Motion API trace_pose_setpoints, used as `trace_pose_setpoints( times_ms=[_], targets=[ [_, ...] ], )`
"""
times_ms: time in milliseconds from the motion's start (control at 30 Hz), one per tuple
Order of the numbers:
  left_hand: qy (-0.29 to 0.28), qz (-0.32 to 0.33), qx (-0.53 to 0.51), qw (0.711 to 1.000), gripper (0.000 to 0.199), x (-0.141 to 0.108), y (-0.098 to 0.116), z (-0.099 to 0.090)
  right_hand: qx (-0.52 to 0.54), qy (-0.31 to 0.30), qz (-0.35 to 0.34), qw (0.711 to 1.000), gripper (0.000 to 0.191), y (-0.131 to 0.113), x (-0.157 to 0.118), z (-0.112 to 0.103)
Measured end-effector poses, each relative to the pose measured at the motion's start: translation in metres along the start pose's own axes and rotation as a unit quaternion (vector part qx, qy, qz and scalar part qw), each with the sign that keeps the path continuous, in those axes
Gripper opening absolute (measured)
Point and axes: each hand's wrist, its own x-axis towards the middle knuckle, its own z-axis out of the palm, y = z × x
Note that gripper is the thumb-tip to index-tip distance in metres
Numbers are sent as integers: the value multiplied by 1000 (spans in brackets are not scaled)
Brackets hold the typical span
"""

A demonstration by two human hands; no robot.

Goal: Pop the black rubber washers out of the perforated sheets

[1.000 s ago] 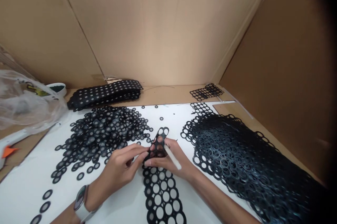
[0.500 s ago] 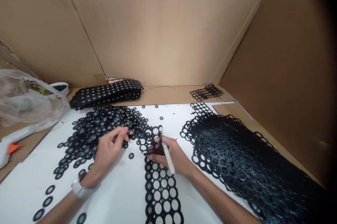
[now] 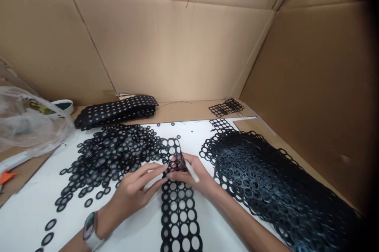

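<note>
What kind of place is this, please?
Probably a small craft or assembly bench, boxed in by cardboard walls. The heap of small rings, the pile of black mesh and the white tool in the right hand suggest handwork.

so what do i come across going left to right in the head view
clear plastic bag → heap of small black discs → black ringed strip with the left hand and right hand at its far end → big heap of black ring mesh
</note>
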Motion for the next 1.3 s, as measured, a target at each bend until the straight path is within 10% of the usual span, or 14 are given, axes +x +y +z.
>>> trace_pose_setpoints(
  times_ms=[500,700,833,1033,1300],
  targets=[
    [36,-135,-67,988,19,9,10,8,-12,-17,-12,1000,51,4,-2,10],
    [137,-243,40,959,24,17,-24,-18,-67,3,5,998,51,13,3,6],
    [144,-168,108,969,19,13,-35,-33,-108,17,-20,994,50,15,6,-1],
    [-4,32,71,997,41,3,-15,-9,-31,22,-4,999,62,2,2,2],
    [16,-30,-56,998,32,2,-8,7,-15,-19,6,1000,70,5,2,4]
  ],
)
